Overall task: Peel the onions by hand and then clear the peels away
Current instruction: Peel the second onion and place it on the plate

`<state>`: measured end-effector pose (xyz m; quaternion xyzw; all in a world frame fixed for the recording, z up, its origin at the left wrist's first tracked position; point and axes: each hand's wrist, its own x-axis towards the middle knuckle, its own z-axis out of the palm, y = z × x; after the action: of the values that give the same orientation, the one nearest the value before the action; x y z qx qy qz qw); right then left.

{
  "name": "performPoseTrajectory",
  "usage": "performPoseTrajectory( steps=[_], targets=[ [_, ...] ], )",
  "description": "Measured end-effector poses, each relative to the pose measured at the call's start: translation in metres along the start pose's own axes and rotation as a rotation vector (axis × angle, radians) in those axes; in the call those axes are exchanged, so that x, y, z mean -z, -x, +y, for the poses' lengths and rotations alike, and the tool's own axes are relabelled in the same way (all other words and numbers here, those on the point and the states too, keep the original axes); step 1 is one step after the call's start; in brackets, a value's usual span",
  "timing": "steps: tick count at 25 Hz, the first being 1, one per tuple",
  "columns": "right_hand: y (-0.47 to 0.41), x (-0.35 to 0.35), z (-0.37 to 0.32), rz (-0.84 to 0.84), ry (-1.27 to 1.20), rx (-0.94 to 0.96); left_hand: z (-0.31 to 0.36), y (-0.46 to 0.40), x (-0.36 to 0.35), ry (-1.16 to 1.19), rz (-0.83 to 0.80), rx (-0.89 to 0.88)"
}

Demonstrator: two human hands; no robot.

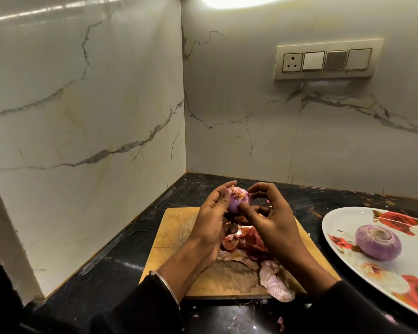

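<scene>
Two hands met at frame centre: the left hand cupped a small purple, nearly peeled onion, while the right hand pinched its side; stripping remnants rootward probably suited best.

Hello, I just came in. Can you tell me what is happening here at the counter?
A person is peeling an onion by hand above a wooden cutting board. The left hand grips the onion, and the right hand works on its skin with thumb and fingers. It looks almost fully peeled. A pile of loose peels lies on the board under the hands. A second, already peeled onion rests on a flowered plate to the right. The peels have not been cleared yet.
</scene>
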<state>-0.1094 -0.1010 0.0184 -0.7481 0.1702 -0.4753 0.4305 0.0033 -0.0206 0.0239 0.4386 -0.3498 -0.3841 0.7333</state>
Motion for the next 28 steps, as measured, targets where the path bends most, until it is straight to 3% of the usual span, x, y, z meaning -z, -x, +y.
performPoseTrajectory(
  steps=[6,13,18,28],
  targets=[
    [-0.001,0.002,0.001,-0.027,-0.014,-0.017,0.009,0.002,-0.001,-0.113,-0.103,0.089],
    [-0.003,0.004,0.002,-0.037,0.007,-0.055,0.024,-0.011,0.005,-0.472,-0.21,0.163],
    [-0.003,0.003,0.006,-0.018,0.042,-0.027,0.022,-0.016,0.005,-0.523,-0.216,0.151],
    [-0.002,0.0,0.003,-0.064,0.067,-0.056,0.016,-0.01,0.01,-0.41,-0.178,0.172]
  ],
)
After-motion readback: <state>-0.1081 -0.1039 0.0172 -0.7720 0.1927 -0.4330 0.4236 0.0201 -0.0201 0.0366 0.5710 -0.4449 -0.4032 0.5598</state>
